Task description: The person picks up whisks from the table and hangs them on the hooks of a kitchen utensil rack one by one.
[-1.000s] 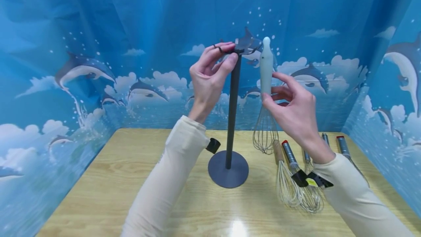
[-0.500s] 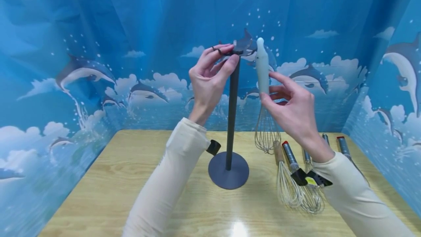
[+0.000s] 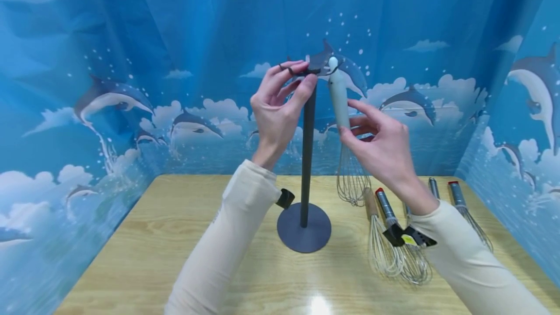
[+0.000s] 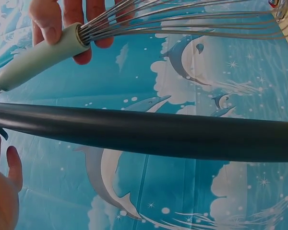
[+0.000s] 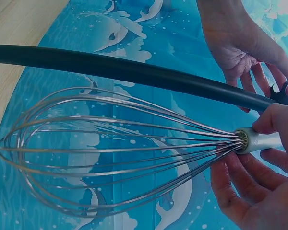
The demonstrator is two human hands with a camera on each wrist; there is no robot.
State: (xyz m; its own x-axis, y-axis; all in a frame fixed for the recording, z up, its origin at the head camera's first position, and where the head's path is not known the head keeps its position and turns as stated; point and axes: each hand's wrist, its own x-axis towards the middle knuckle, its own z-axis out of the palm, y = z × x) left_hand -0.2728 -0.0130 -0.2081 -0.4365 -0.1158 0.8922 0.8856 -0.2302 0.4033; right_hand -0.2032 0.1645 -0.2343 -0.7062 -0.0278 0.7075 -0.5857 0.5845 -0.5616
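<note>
A dark stand (image 3: 308, 159) with a round base rises from the table, small hooks (image 3: 314, 71) at its top. My left hand (image 3: 280, 103) pinches that top between thumb and fingers. Just right of the pole, my right hand (image 3: 379, 142) grips a whisk (image 3: 338, 98) by the lower part of its pale handle. The whisk hangs wires down, slightly tilted, and a dark hook crosses the narrow neck below its rounded tip. In the right wrist view its wire loops (image 5: 120, 153) spread out below the pole. The left wrist view shows the handle's end (image 4: 7, 79) against a hook.
Several whisks lie at the table's right: one with a wooden handle (image 3: 371, 203), one with a red-tipped metal handle (image 3: 385, 203), another at the far right (image 3: 457, 196). My right sleeve hides some of them. A dolphin-print curtain (image 3: 197, 62) stands behind the wooden table (image 3: 175, 237).
My right hand has moved the whisk left and slightly down, so its handle tip has come from beside the stand's hooks to a hook. The left hand keeps its pinch on the stand top.
</note>
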